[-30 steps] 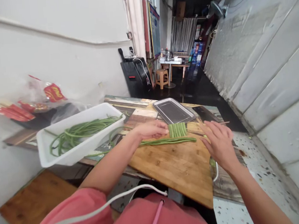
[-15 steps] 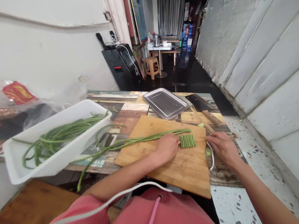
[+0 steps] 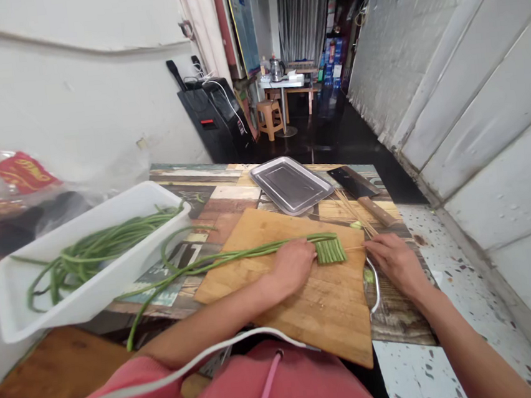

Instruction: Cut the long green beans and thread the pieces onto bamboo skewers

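our left hand point(image 3: 295, 264) has drawn the cut bean pieces point(image 3: 330, 250) from the far side to the cutting board's point(image 3: 313, 307) right edge, fingers pressing them flat. our right hand point(image 3: 393, 260), open a second ago, now pinches a thin stick point(image 3: 355, 248) at the row's end; threading seems begun.

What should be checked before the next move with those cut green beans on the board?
1. The cut bean pieces lie side by side on the cutting board: ok.
2. The left hand steadies their left end: ok.
3. The skewer in the right hand grip meets their right edge: ok; depth cannot tell.
4. The cleaver lies apart from both hands: ok.
5. The long beans crowd the pieces' far side: not ok.
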Demonstrator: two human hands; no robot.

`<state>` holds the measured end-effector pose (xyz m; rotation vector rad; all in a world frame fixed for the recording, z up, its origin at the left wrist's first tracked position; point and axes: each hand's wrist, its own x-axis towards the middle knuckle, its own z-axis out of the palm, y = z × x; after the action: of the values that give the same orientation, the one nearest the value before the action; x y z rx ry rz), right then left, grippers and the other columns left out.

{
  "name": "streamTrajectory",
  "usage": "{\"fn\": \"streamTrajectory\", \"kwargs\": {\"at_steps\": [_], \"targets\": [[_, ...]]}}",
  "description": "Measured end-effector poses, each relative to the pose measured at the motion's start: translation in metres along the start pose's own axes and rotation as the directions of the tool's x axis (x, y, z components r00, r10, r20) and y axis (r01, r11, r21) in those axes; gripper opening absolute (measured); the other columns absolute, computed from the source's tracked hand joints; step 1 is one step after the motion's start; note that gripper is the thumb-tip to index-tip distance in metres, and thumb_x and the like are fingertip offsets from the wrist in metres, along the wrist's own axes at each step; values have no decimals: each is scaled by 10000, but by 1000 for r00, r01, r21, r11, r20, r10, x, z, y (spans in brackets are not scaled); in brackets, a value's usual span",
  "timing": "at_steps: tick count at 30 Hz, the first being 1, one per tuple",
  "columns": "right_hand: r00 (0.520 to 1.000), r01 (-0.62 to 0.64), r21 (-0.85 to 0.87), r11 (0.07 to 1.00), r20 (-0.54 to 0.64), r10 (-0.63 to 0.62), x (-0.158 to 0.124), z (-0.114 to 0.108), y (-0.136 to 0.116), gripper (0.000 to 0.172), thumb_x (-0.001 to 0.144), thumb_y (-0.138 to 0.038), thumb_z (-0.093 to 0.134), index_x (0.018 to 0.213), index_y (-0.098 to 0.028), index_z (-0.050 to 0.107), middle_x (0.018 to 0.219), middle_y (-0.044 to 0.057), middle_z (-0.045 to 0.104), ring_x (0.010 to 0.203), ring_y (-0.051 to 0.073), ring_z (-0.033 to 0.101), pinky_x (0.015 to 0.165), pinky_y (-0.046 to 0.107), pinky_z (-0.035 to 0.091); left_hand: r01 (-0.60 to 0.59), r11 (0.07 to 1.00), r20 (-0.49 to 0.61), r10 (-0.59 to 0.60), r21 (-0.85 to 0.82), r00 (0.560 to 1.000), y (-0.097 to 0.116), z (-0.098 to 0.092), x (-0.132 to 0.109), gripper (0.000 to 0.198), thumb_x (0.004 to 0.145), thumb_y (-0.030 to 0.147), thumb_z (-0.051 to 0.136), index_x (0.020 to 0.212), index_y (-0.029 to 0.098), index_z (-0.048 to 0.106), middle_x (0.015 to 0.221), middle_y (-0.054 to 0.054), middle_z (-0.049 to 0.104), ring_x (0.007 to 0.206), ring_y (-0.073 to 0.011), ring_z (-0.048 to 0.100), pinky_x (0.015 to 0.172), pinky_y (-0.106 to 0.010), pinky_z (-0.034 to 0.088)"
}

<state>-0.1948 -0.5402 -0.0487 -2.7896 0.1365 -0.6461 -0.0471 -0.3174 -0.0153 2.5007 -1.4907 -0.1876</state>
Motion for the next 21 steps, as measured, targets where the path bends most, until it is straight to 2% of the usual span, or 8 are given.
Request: {"fn": "streamTrajectory", "kwargs": {"at_steps": [4,5,7,9,11,15,18,21], "targets": [[955,-252,303,919,231,186,-27,-21,-24,295,858,-414,492,898,-213,704,791,54,669,671,169,594,634,309,478,-70,993,-72,63,-92,995,-11,-7,11,244,896,234,452,858,150,678,853,-92,639,820,-221,587,765,-328,454],[904,-402,377,834,306,298,-36,-25,-33,312,825,-458,524,887,-208,701,689,36,652,557,155,566,549,298,467,-89,989,-94,78,-120,993,-15,-8,15,227,890,260,472,890,159,676,873,-88,639,835,-220,584,774,-324,452],[735,-678,491,548,430,524,-54,-27,-50,392,758,-539,570,873,-184,689,528,0,581,413,134,486,425,277,415,-114,981,-120,95,-160,988,-22,-9,22,217,863,301,530,975,169,661,933,-90,637,893,-227,575,810,-324,445],[593,-774,559,298,477,649,-67,-24,-65,440,688,-572,621,844,-165,678,492,-14,546,372,113,435,368,251,358,-118,978,-116,99,-170,988,-28,-8,28,252,830,316,580,1021,166,648,973,-100,631,946,-243,562,850,-338,433],[537,-770,604,207,438,721,-74,-18,-76,448,634,-566,664,817,-157,673,507,-15,549,369,98,409,348,235,319,-103,982,-101,88,-159,991,-31,-4,31,242,818,307,593,999,161,658,964,-108,629,954,-253,558,862,-352,427],[540,-744,600,294,281,793,-74,-8,-84,455,651,-559,644,854,-154,685,496,-16,551,385,113,431,362,244,335,-23,991,-103,9,-133,995,-27,3,31,188,844,250,536,915,157,683,913,-112,632,910,-247,566,817,-344,436],[641,-695,466,548,57,765,-68,-4,-85,411,723,-531,586,875,-168,702,622,29,645,503,153,542,474,273,425,31,994,-101,-42,-102,994,-20,4,30,205,854,249,517,885,141,689,904,-123,637,916,-258,565,811,-348,434],[773,-574,225,788,-169,611,-62,0,-84,361,799,-476,509,855,-180,708,807,67,700,661,186,615,626,307,471,56,997,-104,-60,-45,993,-16,6,28,240,868,258,492,857,116,686,885,-139,635,896,-266,568,792,-352,433]]}}
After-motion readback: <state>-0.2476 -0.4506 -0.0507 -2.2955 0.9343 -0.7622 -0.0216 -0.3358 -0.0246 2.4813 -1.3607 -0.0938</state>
